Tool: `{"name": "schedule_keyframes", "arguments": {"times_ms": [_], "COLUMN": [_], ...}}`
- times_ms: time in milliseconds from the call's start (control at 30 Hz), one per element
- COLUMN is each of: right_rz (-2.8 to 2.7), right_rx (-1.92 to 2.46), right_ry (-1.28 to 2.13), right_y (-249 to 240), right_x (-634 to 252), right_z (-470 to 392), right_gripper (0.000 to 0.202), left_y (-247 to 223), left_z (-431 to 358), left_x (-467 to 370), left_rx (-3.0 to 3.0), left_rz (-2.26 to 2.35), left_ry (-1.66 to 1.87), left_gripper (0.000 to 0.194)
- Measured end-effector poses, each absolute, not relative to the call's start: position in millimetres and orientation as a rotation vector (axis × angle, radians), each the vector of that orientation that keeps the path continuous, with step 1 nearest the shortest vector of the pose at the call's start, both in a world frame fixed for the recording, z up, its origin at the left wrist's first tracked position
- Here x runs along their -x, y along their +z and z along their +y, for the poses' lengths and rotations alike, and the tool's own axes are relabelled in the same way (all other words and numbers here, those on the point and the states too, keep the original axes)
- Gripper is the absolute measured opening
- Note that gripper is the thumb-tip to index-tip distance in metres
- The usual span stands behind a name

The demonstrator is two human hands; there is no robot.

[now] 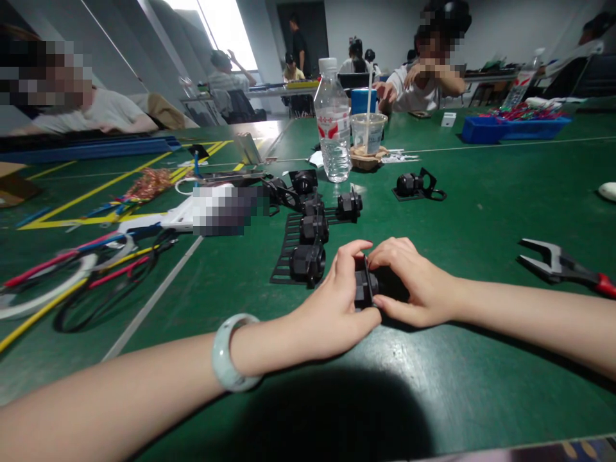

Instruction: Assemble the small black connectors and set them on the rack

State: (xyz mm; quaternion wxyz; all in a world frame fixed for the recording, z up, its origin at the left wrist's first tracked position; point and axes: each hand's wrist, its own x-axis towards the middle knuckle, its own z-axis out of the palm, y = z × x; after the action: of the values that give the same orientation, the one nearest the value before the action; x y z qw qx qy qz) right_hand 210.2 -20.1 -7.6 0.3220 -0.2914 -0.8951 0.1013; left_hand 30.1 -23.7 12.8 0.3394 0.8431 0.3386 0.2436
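Between my two hands, low over the green table, is a black plastic cable gland fitting with a flat plate on it. My left hand, with a pale bangle at the wrist, has its fingers wrapped round the fitting's left side. My right hand grips the plate's edge from the right with thumb and fingertips. Just beyond my left hand stand several similar black fittings, some on slotted plates. Another black fitting sits apart, farther back to the right.
Pliers lie at the right. Bundled cables and a white device spread across the left. A water bottle and a plastic cup stand behind the fittings. Farther off are a blue tray and people seated at tables.
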Motion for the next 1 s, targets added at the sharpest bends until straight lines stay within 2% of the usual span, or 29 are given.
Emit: {"name": "schedule_keyframes", "arguments": {"times_ms": [1000], "right_rz": [-2.389], "right_rx": [0.816], "right_ry": [0.280], "right_y": [-4.9], "right_x": [-209.6], "right_z": [-21.0], "right_gripper": [0.027], "left_y": [12.0], "left_z": [-24.7], "left_x": [-29.2], "left_rx": [-2.236], "left_rz": [0.894], "left_ry": [0.624], "left_gripper": [0.068]}}
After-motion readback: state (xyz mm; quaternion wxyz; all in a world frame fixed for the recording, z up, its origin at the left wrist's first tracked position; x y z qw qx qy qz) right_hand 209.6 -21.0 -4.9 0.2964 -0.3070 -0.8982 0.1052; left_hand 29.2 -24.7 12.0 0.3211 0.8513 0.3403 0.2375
